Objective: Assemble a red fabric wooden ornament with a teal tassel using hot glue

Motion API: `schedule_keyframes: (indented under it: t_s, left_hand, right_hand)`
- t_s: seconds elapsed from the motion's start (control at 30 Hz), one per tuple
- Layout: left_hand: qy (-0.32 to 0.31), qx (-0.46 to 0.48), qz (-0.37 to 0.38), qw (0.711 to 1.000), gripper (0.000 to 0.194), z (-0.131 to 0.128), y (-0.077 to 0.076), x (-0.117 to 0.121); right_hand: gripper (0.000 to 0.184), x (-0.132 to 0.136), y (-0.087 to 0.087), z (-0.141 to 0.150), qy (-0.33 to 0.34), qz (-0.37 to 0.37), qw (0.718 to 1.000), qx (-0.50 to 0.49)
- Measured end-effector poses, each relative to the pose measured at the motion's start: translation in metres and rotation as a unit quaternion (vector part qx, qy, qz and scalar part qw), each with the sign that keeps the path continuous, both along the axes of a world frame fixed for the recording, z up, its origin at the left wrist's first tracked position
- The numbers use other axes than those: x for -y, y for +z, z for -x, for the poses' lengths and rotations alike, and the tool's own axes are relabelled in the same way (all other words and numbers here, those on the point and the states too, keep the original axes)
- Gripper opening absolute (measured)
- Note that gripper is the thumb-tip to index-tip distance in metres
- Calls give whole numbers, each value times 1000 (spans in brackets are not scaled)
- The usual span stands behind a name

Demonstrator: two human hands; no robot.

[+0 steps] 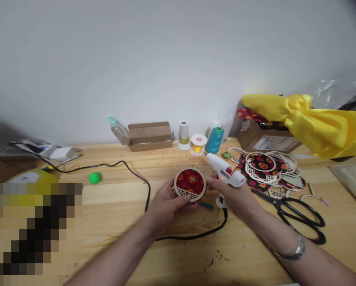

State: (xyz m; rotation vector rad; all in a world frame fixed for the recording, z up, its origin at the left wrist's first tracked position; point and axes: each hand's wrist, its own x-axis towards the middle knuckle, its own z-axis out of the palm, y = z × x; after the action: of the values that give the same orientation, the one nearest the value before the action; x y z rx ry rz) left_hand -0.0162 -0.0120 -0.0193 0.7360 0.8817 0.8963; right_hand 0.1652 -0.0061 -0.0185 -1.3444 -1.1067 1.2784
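Observation:
My left hand [166, 202] is closed on the lower left rim of a round wooden frame [206, 180]. Dark red patterned fabric [187, 180] fills the frame, with a pierced lattice along its lower edge, where my thumb rests. My right hand [233, 194] is wrapped round a white hot glue gun [224, 169], its nozzle pointing up and left and a small orange light showing. Fingertips of that hand reach the frame's right edge. Beside the frame's lower right shows a teal tassel [206, 206]. Behind the frame curls a thin yellow cord [175, 159].
Black scissors [299, 214] lie right of wooden cutouts and fabric [265, 171]. Thread spools [215, 141], an open cardboard box [150, 137] and a spray bottle [118, 131] line the wall. Yellow cloth [323, 123] drapes a carton [255, 135]. A black cable [192, 237] crosses the table; a green cap [95, 178] sits left.

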Motion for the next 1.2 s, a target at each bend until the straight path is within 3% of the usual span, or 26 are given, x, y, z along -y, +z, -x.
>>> schedule_keyframes:
  t_s: [0.13, 0.43, 0.67, 0.93, 1.2]
  left_hand:
    - [-43, -5, -10, 999, 52, 1, -3, 0]
    - [-111, -11, -25, 993, 51, 6, -6, 1]
    - [-74, -28, -6, 997, 52, 9, -3, -4]
    - [-39, -27, 29, 998, 33, 7, 0, -5]
    - [-19, -34, 54, 998, 27, 8, -3, -5]
  right_hand:
    - [26, -4, 1, -7, -13, -9, 1000, -12]
    - [26, -5, 2, -13, 67, 10, 997, -23]
    - [25, -8, -3, -13, 24, 48, 995, -84]
    - [31, -7, -1, -7, -29, 53, 991, -121]
    - [32, -6, -6, -6, -26, 44, 991, -120]
